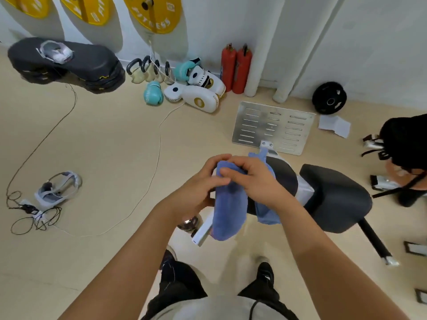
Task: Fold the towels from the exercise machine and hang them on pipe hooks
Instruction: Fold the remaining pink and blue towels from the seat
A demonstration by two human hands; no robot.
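A blue towel (227,211) hangs folded lengthwise in front of me, held at its top by both hands. My left hand (203,183) grips the upper left edge, and my right hand (256,181) pinches the top from the right. A second blue towel (265,211) drapes over the exercise machine's black round pad (286,181) just behind my right hand. The machine's black seat (335,197) lies to the right, its metal footplate (272,127) beyond. No pipe hooks are in view.
Boxing gloves (196,93), kettlebells (147,70) and two red fire extinguishers (235,68) line the far wall. Stacked black mats (69,63) lie at left. Cables (34,218) and a headset (57,190) lie on the floor. Another person (406,155) crouches at right. A weight plate (329,98) leans on the wall.
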